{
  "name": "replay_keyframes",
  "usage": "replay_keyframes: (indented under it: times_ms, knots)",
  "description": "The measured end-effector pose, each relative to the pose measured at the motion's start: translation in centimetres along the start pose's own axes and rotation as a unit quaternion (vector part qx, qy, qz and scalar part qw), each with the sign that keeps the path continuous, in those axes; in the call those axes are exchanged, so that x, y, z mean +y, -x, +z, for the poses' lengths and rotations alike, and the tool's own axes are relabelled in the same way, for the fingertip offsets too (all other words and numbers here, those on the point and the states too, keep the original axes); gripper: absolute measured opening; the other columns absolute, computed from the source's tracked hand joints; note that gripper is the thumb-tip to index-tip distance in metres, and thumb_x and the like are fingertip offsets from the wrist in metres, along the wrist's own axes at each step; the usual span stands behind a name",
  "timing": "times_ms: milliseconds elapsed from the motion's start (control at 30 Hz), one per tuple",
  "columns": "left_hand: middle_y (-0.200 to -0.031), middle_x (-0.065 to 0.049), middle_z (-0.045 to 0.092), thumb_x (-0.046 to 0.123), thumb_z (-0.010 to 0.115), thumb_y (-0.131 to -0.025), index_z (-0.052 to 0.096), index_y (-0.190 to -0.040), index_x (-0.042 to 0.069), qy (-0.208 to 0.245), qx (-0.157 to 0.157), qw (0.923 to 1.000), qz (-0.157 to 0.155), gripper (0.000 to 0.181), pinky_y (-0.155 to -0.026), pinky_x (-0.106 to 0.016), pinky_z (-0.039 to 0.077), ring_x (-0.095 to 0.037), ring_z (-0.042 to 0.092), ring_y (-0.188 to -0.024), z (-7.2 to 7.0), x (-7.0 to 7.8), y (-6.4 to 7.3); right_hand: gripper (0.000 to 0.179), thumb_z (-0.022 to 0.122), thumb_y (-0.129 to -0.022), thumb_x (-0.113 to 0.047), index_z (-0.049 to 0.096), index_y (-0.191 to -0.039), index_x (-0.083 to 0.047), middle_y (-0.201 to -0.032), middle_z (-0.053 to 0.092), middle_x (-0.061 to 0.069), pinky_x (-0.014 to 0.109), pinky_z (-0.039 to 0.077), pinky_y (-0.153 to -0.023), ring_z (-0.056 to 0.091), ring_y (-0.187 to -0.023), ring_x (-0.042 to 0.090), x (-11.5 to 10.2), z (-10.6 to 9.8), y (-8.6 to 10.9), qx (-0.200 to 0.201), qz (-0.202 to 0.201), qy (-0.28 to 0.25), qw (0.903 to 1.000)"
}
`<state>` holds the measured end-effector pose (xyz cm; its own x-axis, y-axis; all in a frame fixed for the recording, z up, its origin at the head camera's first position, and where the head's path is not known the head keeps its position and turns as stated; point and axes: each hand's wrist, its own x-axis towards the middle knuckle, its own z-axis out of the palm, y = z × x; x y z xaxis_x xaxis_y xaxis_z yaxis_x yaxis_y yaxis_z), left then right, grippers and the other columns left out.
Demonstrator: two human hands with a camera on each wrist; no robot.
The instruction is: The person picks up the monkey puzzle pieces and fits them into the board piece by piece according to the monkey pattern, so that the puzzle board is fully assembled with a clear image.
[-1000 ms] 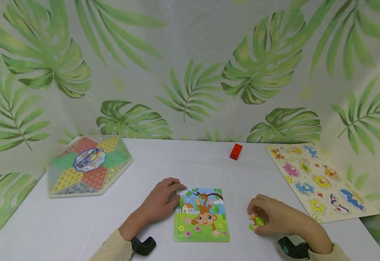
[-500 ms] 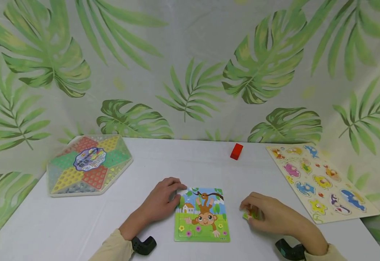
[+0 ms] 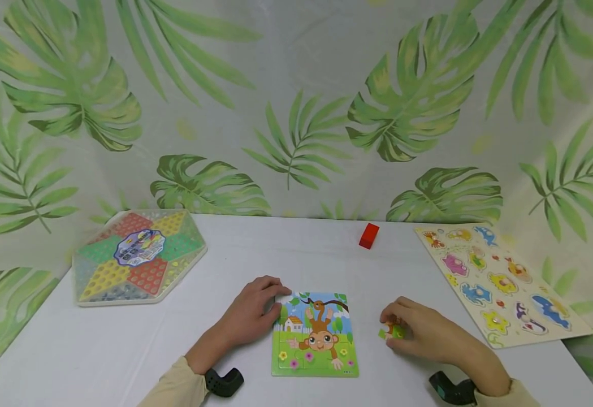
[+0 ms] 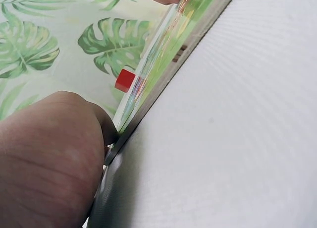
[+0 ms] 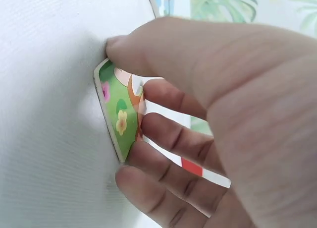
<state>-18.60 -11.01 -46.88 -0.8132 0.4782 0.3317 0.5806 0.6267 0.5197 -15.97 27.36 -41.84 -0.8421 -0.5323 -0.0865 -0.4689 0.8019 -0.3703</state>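
Observation:
The monkey jigsaw puzzle (image 3: 316, 333) lies flat in front of me, showing a hanging monkey, a small house and flowers. At its upper left corner rests my left hand (image 3: 252, 314), its fingertips right at the edge; the left wrist view shows the hand (image 4: 54, 153) against the board's side (image 4: 148, 99). To the right of the board, my right hand (image 3: 425, 333) holds a small green puzzle piece (image 3: 399, 332). In the right wrist view, thumb and fingers grip this piece (image 5: 124, 109) by its edges, close over the white table, its flowered face showing.
A red block (image 3: 369, 236) stands farther back. To the right lies a wooden sea-animal peg board (image 3: 502, 282). A hexagonal Chinese checkers box (image 3: 141, 257) sits at the left. Behind the white table (image 3: 255, 249) hangs a leaf-printed cloth (image 3: 306, 68).
The right hand has moved a little left and away from me with the puzzle piece, and less of the piece shows between its fingers. The left hand and the board stay put.

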Motion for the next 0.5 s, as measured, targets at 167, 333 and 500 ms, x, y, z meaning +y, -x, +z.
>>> replay_keyframes:
  times_ms: [167,333,500]
  knots:
    - [-0.127,-0.004,0.063,0.013,0.064,-0.097,0.072,-0.124,0.014,-0.003,0.002,1.0000,0.001,0.028,-0.106,-0.048,0.048,-0.023,0.058,-0.122,0.04,-0.13,0.01,0.027,0.083,-0.085,-0.033,0.068,-0.107,-0.025,-0.100,0.057,-0.015,0.025,0.053,-0.074,0.051,-0.084,0.001,-0.14,0.04,-0.10,0.008,-0.009,-0.004,0.9999]
    - [-0.127,-0.003,0.062,0.014,0.063,-0.097,0.071,-0.124,0.015,-0.006,0.001,1.0000,-0.002,0.029,-0.106,-0.048,0.047,-0.023,0.057,-0.124,0.04,-0.10,0.06,0.028,0.084,-0.083,-0.029,0.068,-0.106,-0.027,-0.100,0.058,-0.016,0.026,0.055,-0.078,0.052,-0.085,0.001,-0.29,0.08,-0.21,0.013,-0.010,0.010,0.9998]
    - [-0.128,-0.003,0.062,0.014,0.063,-0.097,0.071,-0.125,0.015,-0.006,-0.001,1.0000,-0.003,0.029,-0.106,-0.048,0.047,-0.022,0.057,-0.124,0.00,-0.01,0.05,0.029,0.084,-0.083,-0.029,0.067,-0.106,-0.028,-0.102,0.059,-0.018,0.029,0.057,-0.083,0.053,-0.088,0.001,-0.44,0.06,-0.26,0.018,-0.017,0.020,0.9995]
